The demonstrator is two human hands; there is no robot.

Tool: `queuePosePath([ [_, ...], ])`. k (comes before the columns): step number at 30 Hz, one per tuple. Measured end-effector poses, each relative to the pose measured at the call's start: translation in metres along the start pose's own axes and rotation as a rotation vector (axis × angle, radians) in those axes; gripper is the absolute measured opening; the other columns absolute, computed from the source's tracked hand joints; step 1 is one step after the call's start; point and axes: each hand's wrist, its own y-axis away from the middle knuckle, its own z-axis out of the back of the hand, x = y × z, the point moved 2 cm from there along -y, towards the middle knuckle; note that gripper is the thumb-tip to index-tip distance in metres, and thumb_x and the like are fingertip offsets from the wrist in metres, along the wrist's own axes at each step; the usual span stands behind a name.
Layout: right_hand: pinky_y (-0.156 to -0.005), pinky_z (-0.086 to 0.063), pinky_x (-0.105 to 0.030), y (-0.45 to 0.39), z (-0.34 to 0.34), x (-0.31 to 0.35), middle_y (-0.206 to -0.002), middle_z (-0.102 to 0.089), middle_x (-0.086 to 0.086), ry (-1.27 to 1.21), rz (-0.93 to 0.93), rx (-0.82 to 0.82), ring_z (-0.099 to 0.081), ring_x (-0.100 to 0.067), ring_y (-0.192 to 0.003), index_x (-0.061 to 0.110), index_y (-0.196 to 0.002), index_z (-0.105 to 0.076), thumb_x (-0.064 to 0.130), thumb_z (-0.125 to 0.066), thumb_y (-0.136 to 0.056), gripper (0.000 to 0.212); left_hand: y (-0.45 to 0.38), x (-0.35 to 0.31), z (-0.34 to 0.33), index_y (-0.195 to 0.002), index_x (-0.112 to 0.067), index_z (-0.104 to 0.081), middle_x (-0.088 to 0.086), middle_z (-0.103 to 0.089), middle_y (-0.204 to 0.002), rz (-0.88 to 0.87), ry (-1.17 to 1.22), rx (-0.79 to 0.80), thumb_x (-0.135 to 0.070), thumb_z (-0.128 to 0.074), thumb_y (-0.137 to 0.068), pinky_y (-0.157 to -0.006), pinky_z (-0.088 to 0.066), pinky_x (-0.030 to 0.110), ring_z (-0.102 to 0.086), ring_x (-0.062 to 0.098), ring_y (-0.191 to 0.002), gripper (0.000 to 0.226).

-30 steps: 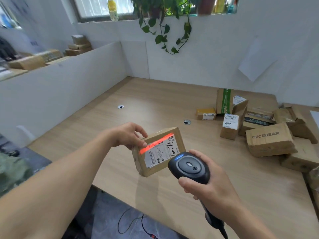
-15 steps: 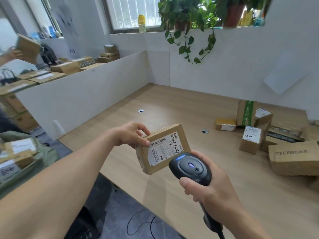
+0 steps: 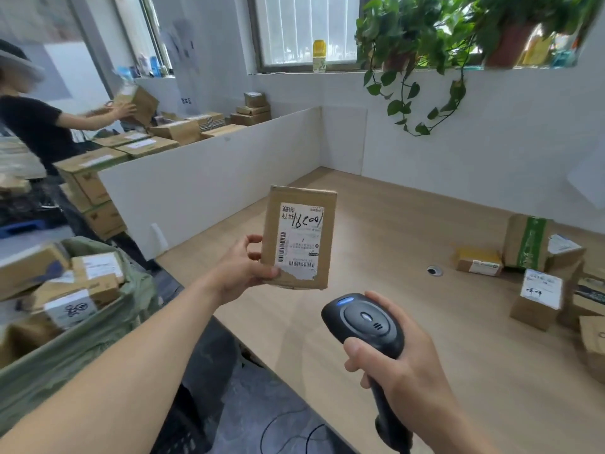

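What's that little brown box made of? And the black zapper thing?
The box looks like brown cardboard, matte, with creased edges. Its label seems to be white paper, torn along the bottom. The scanner looks like black plastic, smooth with a slight sheen; whether its handle is rubbery cannot be told.

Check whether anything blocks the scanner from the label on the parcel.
Nothing visible does. The scanner in the right hand sits below and right of the parcel, with only open air up to its label. The left hand grips the lower left corner only.
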Motion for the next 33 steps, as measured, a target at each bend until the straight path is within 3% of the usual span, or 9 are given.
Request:
queuePosePath([
  [4, -0.051, -0.052, -0.025, -0.018, -0.050, 0.004, -0.089, -0.076, -0.008, -0.020, 0.014, -0.013, -0.071, -0.019, -0.066, 0.037, -0.119, -0.061, 0.030, -0.083, -0.054, 0.069, -0.005, 0.015, 0.046, -0.141, -0.017, -0.034, 0.030, -0.057, -0.131, -0.021, 0.087, -0.065, -0.003, -0.090, -0.044, -0.079, -0.061, 0.037, -0.071, 0.033, -0.098, 0.113],
  [8, -0.052, -0.052, -0.024, -0.040, -0.114, 0.004, -0.094, -0.075, -0.008, -0.018, 0.035, -0.017, -0.072, -0.023, -0.072, 0.040, -0.120, -0.061, 0.045, -0.080, -0.045, 0.077, -0.009, 0.019, 0.109, -0.143, -0.018, -0.033, 0.027, -0.057, -0.130, -0.029, 0.089, -0.081, 0.000, -0.085, -0.053, -0.080, -0.060, 0.035, -0.071, 0.034, -0.105, 0.105],
  [12, -0.050, -0.051, -0.023, -0.064, -0.187, 0.005, -0.089, -0.076, -0.008, -0.029, 0.045, 0.011, -0.070, -0.014, -0.065, 0.035, -0.120, -0.062, 0.036, -0.084, -0.048, 0.076, -0.013, 0.015, 0.178, -0.140, -0.017, -0.036, 0.024, -0.062, -0.121, -0.033, 0.117, -0.102, 0.000, -0.082, -0.053, -0.082, -0.060, 0.037, -0.071, 0.031, -0.101, 0.100],
  [15, -0.055, -0.053, -0.021, -0.081, -0.241, 0.002, -0.093, -0.077, -0.006, -0.032, 0.063, 0.044, -0.073, -0.015, -0.072, 0.033, -0.122, -0.062, 0.034, -0.085, -0.049, 0.077, -0.013, 0.010, 0.232, -0.137, -0.017, -0.038, 0.017, -0.063, -0.111, -0.028, 0.128, -0.130, 0.000, -0.080, -0.053, -0.080, -0.060, 0.036, -0.070, 0.027, -0.095, 0.096],
  [21, -0.066, -0.056, -0.030, -0.110, -0.332, 0.001, -0.109, -0.077, 0.001, -0.039, 0.118, 0.082, -0.076, -0.026, -0.088, 0.041, -0.121, -0.061, 0.043, -0.083, -0.049, 0.075, -0.004, 0.002, 0.345, -0.134, -0.018, -0.046, 0.014, -0.067, -0.102, 0.006, 0.005, -0.171, 0.012, -0.081, -0.069, -0.101, -0.051, 0.058, -0.069, 0.034, -0.100, 0.079],
  [23, -0.064, -0.057, -0.028, -0.117, -0.359, -0.001, -0.108, -0.077, -0.001, -0.031, 0.124, 0.119, -0.076, -0.027, -0.088, 0.044, -0.119, -0.064, 0.041, -0.084, -0.052, 0.071, 0.005, -0.001, 0.387, -0.127, -0.022, -0.052, 0.014, -0.065, -0.104, 0.017, -0.054, -0.181, 0.014, -0.073, -0.079, -0.100, -0.053, 0.056, -0.069, 0.031, -0.099, 0.064],
  [26, -0.062, -0.056, -0.026, -0.126, -0.396, -0.005, -0.103, -0.078, -0.005, -0.004, 0.111, 0.196, -0.076, -0.029, -0.086, 0.040, -0.122, -0.063, 0.028, -0.099, -0.058, 0.074, 0.025, 0.001, 0.450, -0.132, -0.020, -0.056, 0.021, -0.063, -0.119, 0.048, -0.143, -0.245, 0.009, -0.077, -0.077, -0.100, -0.053, 0.056, -0.067, 0.034, -0.109, 0.066],
  [30, -0.060, -0.058, -0.029, -0.136, -0.440, -0.011, -0.103, -0.077, -0.007, 0.012, 0.094, 0.294, -0.076, -0.030, -0.084, 0.039, -0.123, -0.063, 0.026, -0.099, -0.059, 0.074, 0.065, 0.012, 0.524, -0.137, -0.019, -0.056, 0.025, -0.060, -0.128, 0.089, -0.192, -0.377, 0.011, -0.072, -0.081, -0.098, -0.054, 0.053, -0.062, 0.040, -0.117, 0.066],
  [33, -0.056, -0.057, -0.031, -0.138, -0.468, -0.013, -0.097, -0.078, -0.009, -0.014, 0.101, 0.366, -0.075, -0.030, -0.077, 0.044, -0.117, -0.067, 0.033, -0.084, -0.059, 0.061, 0.101, 0.023, 0.568, -0.132, -0.022, -0.056, 0.019, -0.065, -0.122, 0.113, -0.183, -0.490, 0.010, -0.066, -0.086, -0.099, -0.053, 0.054, -0.064, 0.037, -0.115, 0.058],
])
